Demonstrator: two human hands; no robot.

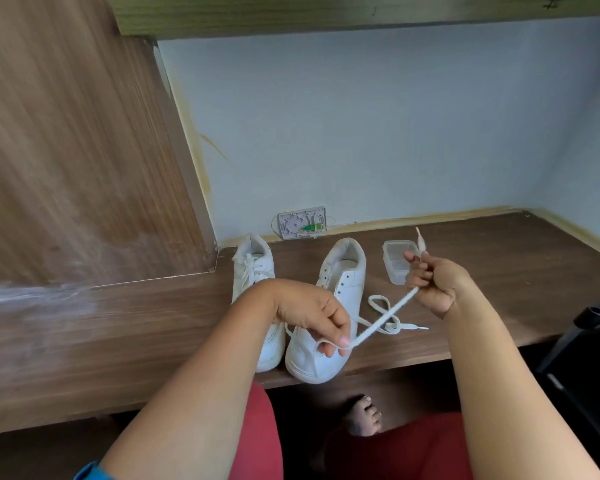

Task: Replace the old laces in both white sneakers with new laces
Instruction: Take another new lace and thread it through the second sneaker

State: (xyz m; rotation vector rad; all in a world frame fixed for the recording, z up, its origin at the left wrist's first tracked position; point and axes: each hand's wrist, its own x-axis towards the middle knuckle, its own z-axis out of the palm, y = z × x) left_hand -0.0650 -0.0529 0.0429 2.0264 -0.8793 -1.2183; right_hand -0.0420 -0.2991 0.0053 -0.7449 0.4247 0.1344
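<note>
On the tabletop (499, 271), near its front edge, stand two white sneakers: the left sneaker (253, 268) is laced, the right sneaker (340, 282) has bare eyelets. The left hand (312, 317) pinches one end of a white lace (381, 318) above the right sneaker's toe; the right hand (433, 282) grips the other end, raised before a clear plastic container (395, 258). Another lace (385, 317) lies looped beside the right sneaker.

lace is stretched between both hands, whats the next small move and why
Probably bring the tip at the right hand down to a bottom eyelet of the unlaced white sneaker. Its eyelets look empty, while the left hand pinches the flat white lace.
</note>
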